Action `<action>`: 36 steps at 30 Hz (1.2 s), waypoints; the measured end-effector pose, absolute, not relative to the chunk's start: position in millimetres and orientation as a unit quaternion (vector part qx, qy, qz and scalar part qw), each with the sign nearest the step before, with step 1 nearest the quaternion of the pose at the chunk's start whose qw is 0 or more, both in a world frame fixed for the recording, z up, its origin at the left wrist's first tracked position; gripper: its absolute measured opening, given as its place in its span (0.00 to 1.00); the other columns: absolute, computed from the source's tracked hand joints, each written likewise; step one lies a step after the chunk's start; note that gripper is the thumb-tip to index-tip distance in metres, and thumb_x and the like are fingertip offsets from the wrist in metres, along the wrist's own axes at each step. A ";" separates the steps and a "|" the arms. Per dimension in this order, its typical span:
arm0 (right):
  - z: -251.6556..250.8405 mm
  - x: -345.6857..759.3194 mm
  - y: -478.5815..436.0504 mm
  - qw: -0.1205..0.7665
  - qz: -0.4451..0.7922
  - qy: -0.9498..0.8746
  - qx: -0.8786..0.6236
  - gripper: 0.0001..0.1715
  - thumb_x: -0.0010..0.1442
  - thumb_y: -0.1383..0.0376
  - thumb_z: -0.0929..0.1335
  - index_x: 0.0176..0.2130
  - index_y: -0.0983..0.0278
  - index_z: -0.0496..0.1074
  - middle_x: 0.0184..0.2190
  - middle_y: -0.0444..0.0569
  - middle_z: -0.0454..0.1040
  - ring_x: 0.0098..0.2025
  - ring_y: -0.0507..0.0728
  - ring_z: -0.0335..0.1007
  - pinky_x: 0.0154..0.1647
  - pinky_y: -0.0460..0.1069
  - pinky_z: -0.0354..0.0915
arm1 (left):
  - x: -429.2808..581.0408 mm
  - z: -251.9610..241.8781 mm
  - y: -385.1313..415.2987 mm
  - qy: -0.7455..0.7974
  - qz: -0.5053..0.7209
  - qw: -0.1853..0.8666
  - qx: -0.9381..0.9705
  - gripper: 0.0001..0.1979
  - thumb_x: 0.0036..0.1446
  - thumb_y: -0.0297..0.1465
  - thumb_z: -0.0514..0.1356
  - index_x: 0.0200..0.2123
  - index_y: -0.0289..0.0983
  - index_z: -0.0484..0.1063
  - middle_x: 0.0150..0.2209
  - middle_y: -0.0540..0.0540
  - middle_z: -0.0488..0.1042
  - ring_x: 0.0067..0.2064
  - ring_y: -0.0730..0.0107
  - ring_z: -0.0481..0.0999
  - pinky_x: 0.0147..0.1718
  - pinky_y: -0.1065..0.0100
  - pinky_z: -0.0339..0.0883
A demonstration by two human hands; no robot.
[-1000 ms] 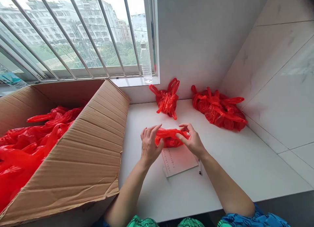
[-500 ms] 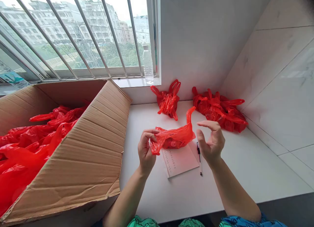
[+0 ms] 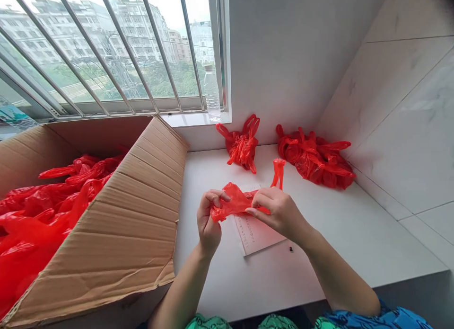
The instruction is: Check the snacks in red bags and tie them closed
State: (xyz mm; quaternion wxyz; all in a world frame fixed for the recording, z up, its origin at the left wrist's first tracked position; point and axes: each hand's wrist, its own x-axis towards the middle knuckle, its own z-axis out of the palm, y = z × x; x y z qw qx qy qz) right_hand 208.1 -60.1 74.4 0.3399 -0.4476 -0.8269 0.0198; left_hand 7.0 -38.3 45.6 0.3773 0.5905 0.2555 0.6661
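Observation:
A thin red plastic bag (image 3: 236, 202) is stretched sideways between my two hands, above a white booklet (image 3: 260, 236). My left hand (image 3: 211, 217) pinches the bag's left end with the fingers closed. On the other side, my right hand (image 3: 275, 210) has thumb and fingers closed on the bag's right part. One handle loop of the bag (image 3: 278, 168) sticks up behind the right hand. Beneath the right forearm only the tip of a pen (image 3: 291, 249) shows; the rest is hidden.
A large cardboard box (image 3: 117, 225) full of red plastic bags (image 3: 53, 210) stands at the left. Against the wall sit a bunched red bag (image 3: 243, 146) and a red bag pile (image 3: 315, 158) on the white counter (image 3: 340, 234). A water bottle (image 3: 212, 97) stands on the sill.
My right hand has moved left and closed on the red bag; it was open beside it before. It now covers most of the pen. My left hand keeps its hold.

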 end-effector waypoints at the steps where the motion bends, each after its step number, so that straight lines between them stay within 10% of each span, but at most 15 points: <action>1: 73.2 206.4 -60.9 0.323 0.017 -0.836 -0.443 0.19 0.71 0.57 0.62 0.29 0.61 0.69 0.28 0.45 0.73 0.30 0.54 0.65 0.35 0.50 0.58 | 6.9 45.8 -38.9 0.255 0.668 0.372 0.592 0.05 0.59 0.29 0.55 0.30 0.39 0.61 0.35 0.46 0.71 0.38 0.65 0.70 0.38 0.65 0.66; 10: 45.1 199.1 -56.0 0.253 -0.047 -0.776 -0.575 0.23 0.73 0.56 0.58 0.32 0.62 0.70 0.18 0.42 0.65 0.17 0.51 0.54 0.21 0.49 0.43 | 8.6 48.9 -46.0 0.235 0.682 0.325 0.611 0.06 0.61 0.32 0.57 0.33 0.39 0.62 0.34 0.46 0.67 0.37 0.65 0.69 0.41 0.61 0.68; 21: 60.4 181.0 -56.7 0.327 -0.032 -0.851 -0.410 0.15 0.72 0.61 0.59 0.37 0.62 0.70 0.35 0.49 0.77 0.39 0.57 0.71 0.46 0.53 0.62 | 6.8 56.0 -51.3 0.223 0.707 0.316 0.592 0.03 0.61 0.30 0.59 0.36 0.39 0.65 0.38 0.45 0.68 0.42 0.65 0.69 0.48 0.59 0.69; 28: 45.4 188.1 -54.0 0.191 0.018 -0.814 -0.549 0.08 0.68 0.61 0.64 0.41 0.61 0.69 0.26 0.46 0.71 0.21 0.54 0.63 0.19 0.48 0.51 | 6.5 55.5 -51.0 0.238 0.710 0.289 0.596 0.05 0.59 0.27 0.60 0.33 0.39 0.65 0.36 0.47 0.66 0.40 0.67 0.68 0.50 0.60 0.67; 32: 53.5 198.1 -51.0 0.186 0.030 -0.804 -0.564 0.40 0.47 0.57 0.77 0.56 0.61 0.65 0.42 0.55 0.73 0.37 0.64 0.72 0.26 0.50 0.63 | 5.8 55.1 -46.3 0.290 0.715 0.296 0.563 0.07 0.60 0.27 0.59 0.31 0.39 0.63 0.34 0.48 0.66 0.38 0.68 0.68 0.42 0.65 0.68; 36: 58.1 203.6 -46.3 0.202 0.088 -0.803 -0.553 0.51 0.40 0.54 0.78 0.60 0.60 0.64 0.50 0.60 0.71 0.45 0.67 0.72 0.34 0.54 0.68 | 8.1 64.2 -53.2 0.314 0.749 0.196 0.550 0.04 0.59 0.28 0.58 0.37 0.41 0.65 0.40 0.46 0.69 0.45 0.63 0.71 0.50 0.57 0.67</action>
